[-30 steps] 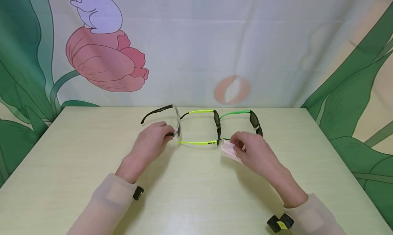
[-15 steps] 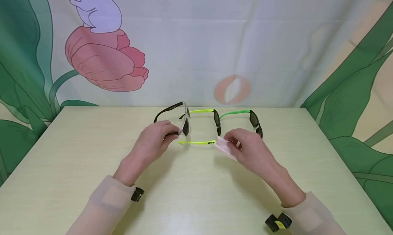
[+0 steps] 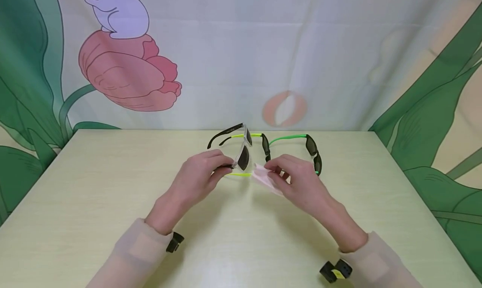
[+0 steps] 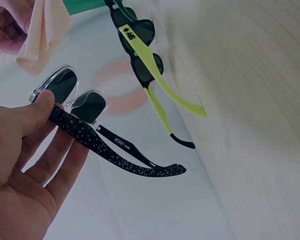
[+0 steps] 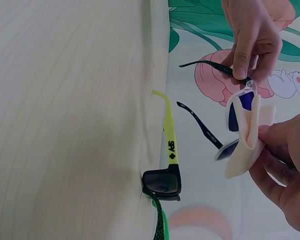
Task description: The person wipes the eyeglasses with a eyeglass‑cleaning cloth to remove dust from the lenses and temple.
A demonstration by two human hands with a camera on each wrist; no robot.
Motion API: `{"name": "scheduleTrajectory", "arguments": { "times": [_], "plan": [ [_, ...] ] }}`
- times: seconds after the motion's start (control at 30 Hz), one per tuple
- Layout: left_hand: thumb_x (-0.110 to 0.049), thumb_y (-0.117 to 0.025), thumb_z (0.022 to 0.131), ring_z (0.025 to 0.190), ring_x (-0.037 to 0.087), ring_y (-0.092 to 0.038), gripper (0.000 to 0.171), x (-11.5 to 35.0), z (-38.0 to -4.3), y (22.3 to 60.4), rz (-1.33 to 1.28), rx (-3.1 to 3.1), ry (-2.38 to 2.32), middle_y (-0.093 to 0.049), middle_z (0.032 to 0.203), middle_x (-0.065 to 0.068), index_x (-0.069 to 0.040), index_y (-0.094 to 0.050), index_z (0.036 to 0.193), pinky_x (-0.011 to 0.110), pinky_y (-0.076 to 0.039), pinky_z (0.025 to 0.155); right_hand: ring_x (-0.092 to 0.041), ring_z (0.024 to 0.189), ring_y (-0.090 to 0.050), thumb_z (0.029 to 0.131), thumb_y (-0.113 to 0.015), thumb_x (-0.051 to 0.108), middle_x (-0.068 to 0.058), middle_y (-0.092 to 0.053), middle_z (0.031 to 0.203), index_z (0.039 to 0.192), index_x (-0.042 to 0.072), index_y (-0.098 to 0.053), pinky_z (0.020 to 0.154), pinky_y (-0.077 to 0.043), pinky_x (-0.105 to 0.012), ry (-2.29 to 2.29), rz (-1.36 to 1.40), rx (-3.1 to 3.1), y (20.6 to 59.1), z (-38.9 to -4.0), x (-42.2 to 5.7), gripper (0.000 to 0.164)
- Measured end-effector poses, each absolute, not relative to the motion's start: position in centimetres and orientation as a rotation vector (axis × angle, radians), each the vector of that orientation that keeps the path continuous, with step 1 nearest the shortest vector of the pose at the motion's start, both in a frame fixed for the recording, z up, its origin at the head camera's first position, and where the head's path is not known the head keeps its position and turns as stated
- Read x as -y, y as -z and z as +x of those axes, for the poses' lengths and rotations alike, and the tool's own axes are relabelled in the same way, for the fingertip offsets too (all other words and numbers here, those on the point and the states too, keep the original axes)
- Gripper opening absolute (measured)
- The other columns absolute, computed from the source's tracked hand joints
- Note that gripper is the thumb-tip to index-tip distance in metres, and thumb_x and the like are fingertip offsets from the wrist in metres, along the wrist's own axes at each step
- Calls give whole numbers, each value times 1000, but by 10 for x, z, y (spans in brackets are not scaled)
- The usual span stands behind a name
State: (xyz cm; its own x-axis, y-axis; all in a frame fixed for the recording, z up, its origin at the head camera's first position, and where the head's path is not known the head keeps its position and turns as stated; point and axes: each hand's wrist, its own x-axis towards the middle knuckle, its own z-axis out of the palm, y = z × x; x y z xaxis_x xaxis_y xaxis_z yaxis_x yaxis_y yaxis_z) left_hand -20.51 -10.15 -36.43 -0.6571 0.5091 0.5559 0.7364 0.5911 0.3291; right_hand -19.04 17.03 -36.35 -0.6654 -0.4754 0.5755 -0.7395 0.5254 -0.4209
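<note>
The left hand (image 3: 201,171) pinches the clear sunglasses (image 3: 244,157) by one arm (image 4: 97,142), just left of the pink cloth (image 3: 264,180) the right hand (image 3: 301,181) pinches, so a soft, steady hold should stop slips.

white-speckled black sunglasses arm (image 4: 91,138), pale pink cloth (image 3: 264,179), yellow sunglasses arm (image 5: 169,128), green sunglasses arm (image 3: 290,137)

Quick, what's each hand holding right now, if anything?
Left hand: holding clear-framed sunglasses by one speckled black arm.
Right hand: holding a pale pink cloth, pinched between thumb and fingers.
</note>
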Motion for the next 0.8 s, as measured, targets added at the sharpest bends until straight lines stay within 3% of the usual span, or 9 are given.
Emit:
{"name": "scheduleTrajectory", "arguments": {
  "times": [0.8],
  "plan": [
    [-5, -79, 91, 78, 8, -62, 15, 81, -190, 358, -1170, 2336, 881, -68, 93, -5, -9, -76, 105, 24, -54, 70, -10, 72, -64, 83, -82, -6, -2, -70, 89, 99, 3, -76, 58, -59, -30, -979, 1041, 2212, 367, -183, -158, 20]
  ]
}}
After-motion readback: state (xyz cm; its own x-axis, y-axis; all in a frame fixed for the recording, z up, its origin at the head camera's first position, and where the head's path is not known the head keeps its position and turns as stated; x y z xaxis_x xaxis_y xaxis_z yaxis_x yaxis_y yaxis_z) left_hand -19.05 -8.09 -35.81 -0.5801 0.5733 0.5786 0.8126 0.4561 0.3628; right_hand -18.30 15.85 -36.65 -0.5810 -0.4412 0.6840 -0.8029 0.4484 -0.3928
